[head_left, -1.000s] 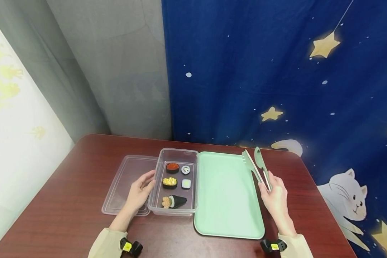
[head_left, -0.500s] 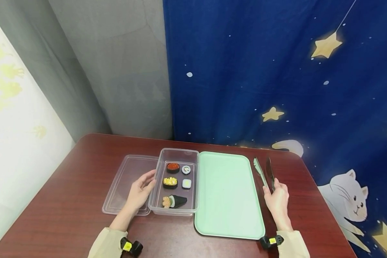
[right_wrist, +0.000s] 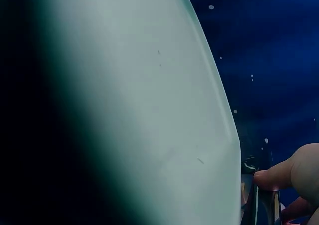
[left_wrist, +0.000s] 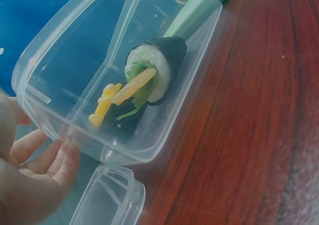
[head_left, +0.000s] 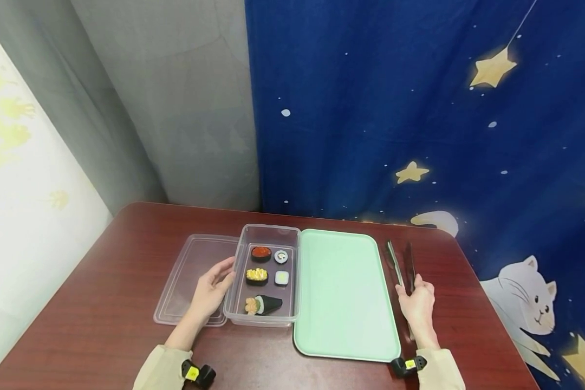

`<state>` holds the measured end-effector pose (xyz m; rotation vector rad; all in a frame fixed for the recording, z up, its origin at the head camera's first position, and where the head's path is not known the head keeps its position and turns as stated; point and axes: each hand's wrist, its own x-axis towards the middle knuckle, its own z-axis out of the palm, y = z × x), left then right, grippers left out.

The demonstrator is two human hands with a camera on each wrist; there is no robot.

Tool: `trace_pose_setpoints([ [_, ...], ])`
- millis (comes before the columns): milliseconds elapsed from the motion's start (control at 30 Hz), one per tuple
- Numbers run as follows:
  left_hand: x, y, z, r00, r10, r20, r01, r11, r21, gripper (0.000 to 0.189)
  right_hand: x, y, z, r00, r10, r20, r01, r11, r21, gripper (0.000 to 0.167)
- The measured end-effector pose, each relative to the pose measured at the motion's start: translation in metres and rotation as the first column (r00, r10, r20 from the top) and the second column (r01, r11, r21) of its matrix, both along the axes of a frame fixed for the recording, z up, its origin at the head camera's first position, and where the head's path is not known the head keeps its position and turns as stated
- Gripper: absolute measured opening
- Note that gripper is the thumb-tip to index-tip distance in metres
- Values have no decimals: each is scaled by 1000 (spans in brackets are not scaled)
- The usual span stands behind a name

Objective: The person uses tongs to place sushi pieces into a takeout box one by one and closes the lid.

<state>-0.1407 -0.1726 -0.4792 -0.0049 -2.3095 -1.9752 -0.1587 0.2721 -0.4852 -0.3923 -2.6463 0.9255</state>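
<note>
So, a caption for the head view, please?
Left hand touching a clear box of sushi pieces, right hand holding tongs beside a green tray.

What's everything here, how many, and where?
Table: 1, reddish brown, foreground.
Tray: 1, pale green, on the table.
Container: 1, clear, left of the tray.
Lid: 1, clear, left of the container.
Sushi pieces: 5, mixed colours, in the container.
Tongs: 1, metallic grey, right of the tray.
Starry curtain: 1, blue, behind the table.
Other curtain: 1, grey, behind the table's left.
Printed sheet: 1, white and yellow, far left.
Wrist cameras: 2, black, one per wrist.
Sleeves: 2, cream, on the arms.
Left hand: 1, bare, touching the container.
Right hand: 1, bare, holding the tongs.
</note>
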Motion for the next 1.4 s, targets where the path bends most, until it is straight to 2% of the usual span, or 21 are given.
trace_pose_setpoints([
  [100,1,-1,0,1000,2,-3,-2,1000,2,40,1,-2,0,1000,-6,-28,5,1000,-10,69],
  [233,3,-2,0,1000,10,-18,-10,1000,-20,41,2,-7,5,990,-13,-139,9,1000,-27,71],
  [367,5,-5,3,999,20,-42,-23,997,-72,40,1,-14,15,960,-5,-281,-11,998,-55,61],
  [467,6,-9,7,998,24,-51,-29,994,-109,38,-3,-23,27,937,19,-349,-47,996,-72,54],
  [633,7,-25,16,998,28,-48,-36,984,-177,36,-11,-47,50,920,96,-380,-135,988,-76,49],
  [767,6,-47,20,998,58,-34,-66,959,-276,35,-18,-74,66,907,179,-381,-228,970,-85,49],
  [867,6,-64,20,996,85,-16,-85,937,-340,36,-22,-99,75,885,257,-388,-315,944,-93,50],
  [1000,7,-84,20,993,119,5,-108,912,-397,37,-30,-132,85,842,364,-399,-430,899,-88,51],
  [1233,8,-108,12,984,179,23,-146,865,-480,39,-41,-187,95,789,501,-355,-571,812,-124,51],
  [1400,9,-116,7,981,192,22,-154,847,-509,38,-36,-224,96,712,610,-347,-670,738,-77,51],
])
